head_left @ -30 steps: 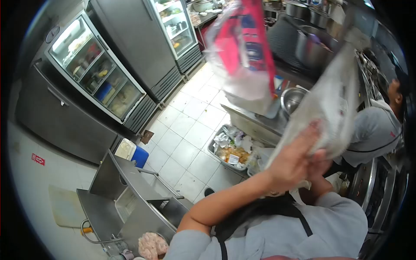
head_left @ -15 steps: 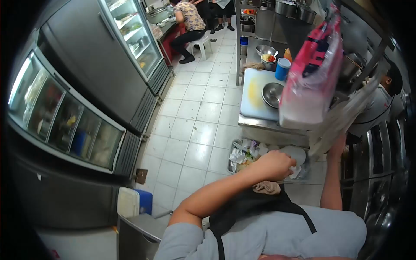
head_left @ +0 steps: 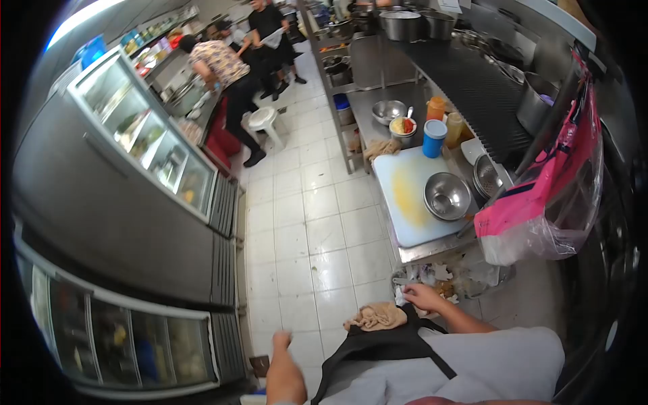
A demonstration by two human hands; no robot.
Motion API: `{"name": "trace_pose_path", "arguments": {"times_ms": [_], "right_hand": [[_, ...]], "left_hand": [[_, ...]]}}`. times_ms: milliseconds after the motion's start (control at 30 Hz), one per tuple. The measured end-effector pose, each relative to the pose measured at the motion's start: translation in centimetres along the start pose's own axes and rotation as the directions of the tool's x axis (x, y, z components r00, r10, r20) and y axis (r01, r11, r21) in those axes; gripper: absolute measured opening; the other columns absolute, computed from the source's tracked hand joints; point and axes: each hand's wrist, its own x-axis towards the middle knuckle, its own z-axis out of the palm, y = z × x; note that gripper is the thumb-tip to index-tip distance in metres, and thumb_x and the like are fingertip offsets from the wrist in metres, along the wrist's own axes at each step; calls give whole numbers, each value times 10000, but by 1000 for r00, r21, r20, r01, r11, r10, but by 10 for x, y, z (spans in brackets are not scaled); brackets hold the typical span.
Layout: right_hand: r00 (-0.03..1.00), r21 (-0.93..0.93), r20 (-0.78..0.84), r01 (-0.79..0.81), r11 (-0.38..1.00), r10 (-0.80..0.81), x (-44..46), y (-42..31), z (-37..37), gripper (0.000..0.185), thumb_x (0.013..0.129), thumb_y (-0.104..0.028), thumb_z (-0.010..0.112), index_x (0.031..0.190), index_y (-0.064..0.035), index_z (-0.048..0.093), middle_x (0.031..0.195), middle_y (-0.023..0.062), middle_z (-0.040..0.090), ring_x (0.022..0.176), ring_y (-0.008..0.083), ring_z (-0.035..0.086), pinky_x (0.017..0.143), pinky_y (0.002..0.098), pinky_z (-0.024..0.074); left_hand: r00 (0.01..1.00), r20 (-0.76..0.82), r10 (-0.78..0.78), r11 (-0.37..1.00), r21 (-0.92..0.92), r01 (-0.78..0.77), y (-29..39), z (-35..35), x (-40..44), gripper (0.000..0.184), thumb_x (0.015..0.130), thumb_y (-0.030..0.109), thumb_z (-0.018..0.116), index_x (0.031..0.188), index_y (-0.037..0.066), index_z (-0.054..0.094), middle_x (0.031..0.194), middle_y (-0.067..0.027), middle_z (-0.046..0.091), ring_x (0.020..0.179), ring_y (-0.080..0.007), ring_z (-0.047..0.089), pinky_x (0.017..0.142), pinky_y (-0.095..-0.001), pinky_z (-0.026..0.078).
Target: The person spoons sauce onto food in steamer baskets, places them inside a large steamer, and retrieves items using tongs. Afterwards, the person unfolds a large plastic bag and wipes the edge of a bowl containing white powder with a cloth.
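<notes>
Lying near right fingers (head_left: pixel 413 293), tan cloth (head_left: pixel 376 316)

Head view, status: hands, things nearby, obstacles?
Left hand over floor, right hand beside brown cloth; both grips unclear. Pink bag hanging at right. White stool ahead, left side.

Looks forward and steeply down from head height, wide-angled, with a brown cloth (head_left: pixel 379 316) close up on the near side of the cutting board (head_left: pixel 406 192) and refrigerators (head_left: pixel 101 179) left of it.
</notes>
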Motion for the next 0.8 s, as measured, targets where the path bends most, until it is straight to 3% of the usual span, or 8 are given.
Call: {"name": "trace_pose_path", "arguments": {"times_ms": [133, 333, 433, 500, 600, 633, 700, 800], "right_hand": [[981, -174, 38, 192, 966, -188, 133, -124, -10, 344, 873, -301, 593, 1077, -25, 618, 1012, 175, 651, 939, 354, 621, 826, 424, 497], [811, -368, -331, 359, 858, -481, 257, -259, -97, 329, 798, -231, 661, 1070, -51, 626, 1073, 183, 608, 1068, 350, 545, 939, 452, 430], [53, -795, -604, 33, 606, -795, 257, -328, -222, 83, 674, -87, 643, 741, -41, 629, 923, 147, 624, 964, 364, 572, 884, 469, 454], [-22, -843, -431, -346, 411, -902, 222, -377, -312, 136, 720, -58, 621, 854, -39, 633, 1039, 149, 614, 1100, 354, 549, 927, 460, 436], [140, -729, -312, -669, 142, -940, 188, -423, -401, 262, 784, -85, 622, 1038, -22, 622, 1168, 147, 591, 1186, 347, 504, 999, 441, 389], [244, -631, -640, -707, 318, -728, 179, -435, -408, 586, 769, -196, 607, 1311, 7, 515, 1372, 201, 488, 1335, 372, 378, 1139, 454, 237], [368, -528, -596, -849, 4, -714, 169, -426, -424, 552, 786, -180, 557, 1259, 99, 503, 1358, 243, 479, 1319, 401, 379, 1128, 465, 254], [290, -554, -511, -831, 52, -809, 169, -417, -421, 565, 775, -183, 554, 1247, 123, 496, 1351, 266, 472, 1318, 404, 377, 1127, 471, 252]], "left_hand": [[935, 185, -303, 884, -312, 348, -72, 11, -4, 304, 897, 276, 536, 1031, 37, 668, 1047, -177, 638, 998, -308, 592, 873, -406, 464], [974, 165, -154, 803, -554, 220, -60, -6, 71, 301, 890, 268, 545, 994, 13, 668, 919, -155, 628, 860, -276, 585, 767, -390, 468], [989, 141, -39, 807, -579, 114, -69, -24, 106, 301, 887, 264, 550, 976, 1, 668, 855, -144, 623, 791, -260, 581, 714, -383, 471], [990, 139, 18, 816, -575, 66, -82, -42, 134, 301, 884, 261, 553, 963, -7, 667, 812, -137, 620, 745, -249, 579, 679, -378, 472], [992, 118, 51, 825, -564, 24, -116, -80, 190, 303, 881, 257, 558, 944, -18, 667, 748, -125, 615, 676, -233, 575, 626, -370, 475], [993, 105, 53, 824, -567, 16, -130, -97, 215, 304, 880, 256, 559, 938, -22, 667, 727, -122, 613, 653, -227, 574, 608, -367, 475], [997, 68, 29, 810, -586, 16, -154, -141, 272, 306, 877, 253, 562, 926, -30, 667, 684, -114, 609, 607, -216, 572, 573, -362, 477], [999, -29, -30, 739, -674, 2, -162, -236, 380, 309, 874, 249, 567, 907, -42, 667, 621, -103, 604, 538, -200, 568, 520, -355, 479]]}}
